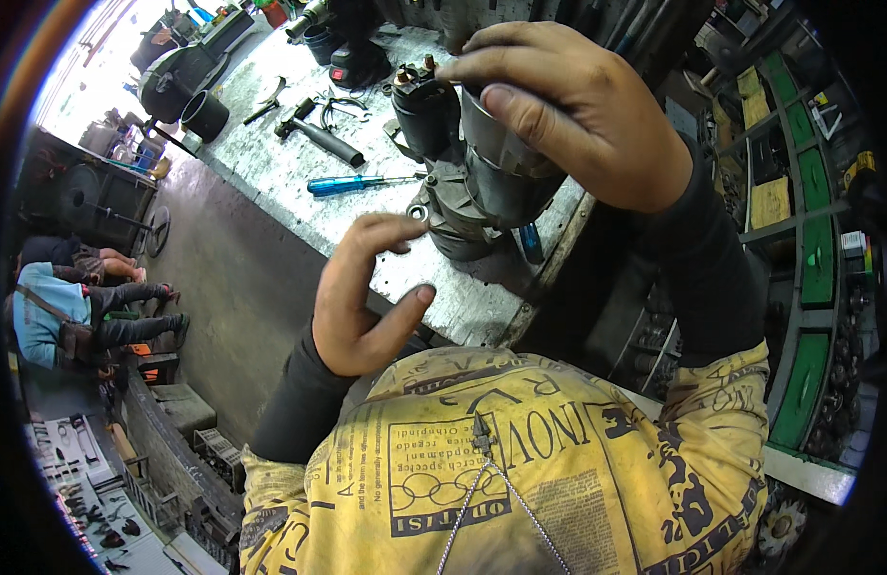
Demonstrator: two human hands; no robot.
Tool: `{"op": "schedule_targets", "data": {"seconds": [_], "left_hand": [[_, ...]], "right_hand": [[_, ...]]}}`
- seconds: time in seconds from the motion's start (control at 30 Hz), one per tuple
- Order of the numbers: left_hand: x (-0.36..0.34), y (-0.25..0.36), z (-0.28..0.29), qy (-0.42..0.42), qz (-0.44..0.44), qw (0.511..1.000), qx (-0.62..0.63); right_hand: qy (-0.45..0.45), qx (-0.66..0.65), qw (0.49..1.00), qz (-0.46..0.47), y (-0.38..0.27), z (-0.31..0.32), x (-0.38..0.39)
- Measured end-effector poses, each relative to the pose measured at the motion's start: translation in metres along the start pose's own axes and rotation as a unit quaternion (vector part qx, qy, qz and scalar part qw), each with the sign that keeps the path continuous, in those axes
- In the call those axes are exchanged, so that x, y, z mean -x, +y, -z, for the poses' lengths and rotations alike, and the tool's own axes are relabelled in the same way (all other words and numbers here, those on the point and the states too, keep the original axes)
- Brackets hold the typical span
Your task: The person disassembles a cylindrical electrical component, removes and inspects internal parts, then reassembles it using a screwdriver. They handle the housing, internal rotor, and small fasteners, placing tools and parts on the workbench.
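Note:
A starter motor (506, 172) stands on the bench, with a black cylinder (420, 115) topped by copper-coloured studs beside its larger grey body. My right hand (582, 115) grips the top of the grey body, fingers curled over it and thumb along the side. My left hand (362, 297) is left of the motor's base, fingers apart and curved, index fingertip near a small metal ring (417, 213). A blue-handled screwdriver (352, 183) lies left of the motor, and another blue handle (531, 242) shows behind its base.
The metal workbench (271, 182) holds a hammer (324, 136), pliers (336, 109) and a dark container (204, 115). At right are shelves with green-fronted drawers (815, 254). Two people (56, 316) are low on the floor at left, near tools (103, 508).

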State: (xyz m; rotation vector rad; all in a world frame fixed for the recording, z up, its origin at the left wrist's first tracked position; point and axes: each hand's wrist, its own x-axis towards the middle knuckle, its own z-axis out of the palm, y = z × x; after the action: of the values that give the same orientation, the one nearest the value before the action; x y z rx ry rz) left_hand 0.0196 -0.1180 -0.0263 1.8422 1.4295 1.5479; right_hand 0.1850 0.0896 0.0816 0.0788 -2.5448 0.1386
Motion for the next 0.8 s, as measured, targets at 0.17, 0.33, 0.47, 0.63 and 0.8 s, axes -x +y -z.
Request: {"op": "schedule_targets", "data": {"seconds": [0.17, 0.33, 0.47, 0.63, 0.8], "left_hand": [[-0.061, 0.010, -0.001, 0.060, -0.116, 0.991, 0.000], [-0.129, 0.029, 0.008, -0.068, -0.185, 0.968, -0.157], [-0.178, 0.049, 0.006, -0.228, -0.235, 0.906, -0.269], [-0.200, 0.066, -0.008, -0.363, -0.069, 0.859, -0.354], [-0.198, 0.071, -0.019, -0.340, -0.015, 0.888, -0.307]], "right_hand": [[0.138, -0.564, 0.803, -0.136, 0.010, -0.004, 0.011], [0.351, -0.554, 0.745, -0.124, 0.023, -0.046, 0.044], [0.385, -0.472, 0.774, -0.172, 0.010, -0.082, 0.074], [0.325, -0.313, 0.868, -0.208, -0.009, -0.116, 0.083], [0.316, -0.265, 0.874, -0.256, -0.013, -0.122, 0.079]]}}
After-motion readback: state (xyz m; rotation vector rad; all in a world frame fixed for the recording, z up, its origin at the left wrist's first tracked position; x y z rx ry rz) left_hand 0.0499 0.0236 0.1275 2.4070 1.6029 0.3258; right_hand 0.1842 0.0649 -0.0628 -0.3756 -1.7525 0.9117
